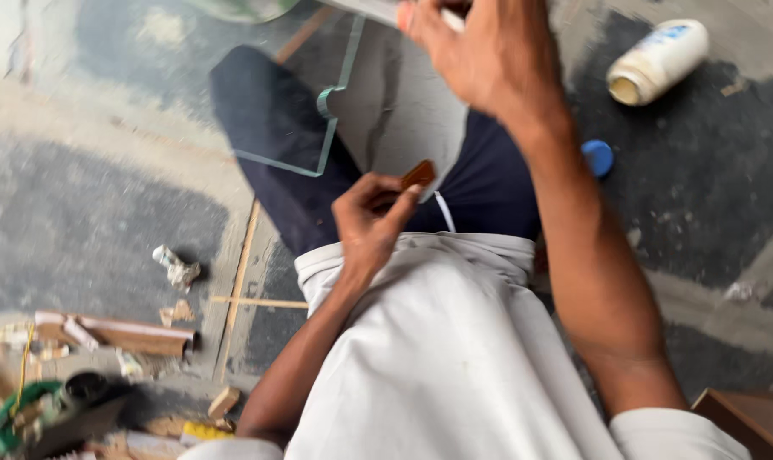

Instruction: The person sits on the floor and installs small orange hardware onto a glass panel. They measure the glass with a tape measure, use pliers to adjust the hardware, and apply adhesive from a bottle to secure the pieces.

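Note:
A clear glass pane (365,102) with a notched green-tinted edge rests over my lap, above my dark trousers. My right hand (480,55) grips the pane's upper edge near the top of the view. My left hand (371,223) pinches a small brown flat piece (419,175) between thumb and fingers, held against the pane's lower edge. My white shirt fills the lower middle of the view.
A white plastic bottle (657,61) lies on its side on the concrete floor at upper right, with a blue cap (598,157) near my right forearm. Wood scraps (118,334), crumpled paper and a green-handled tool (28,413) lie at lower left. A wooden box corner (744,417) shows at lower right.

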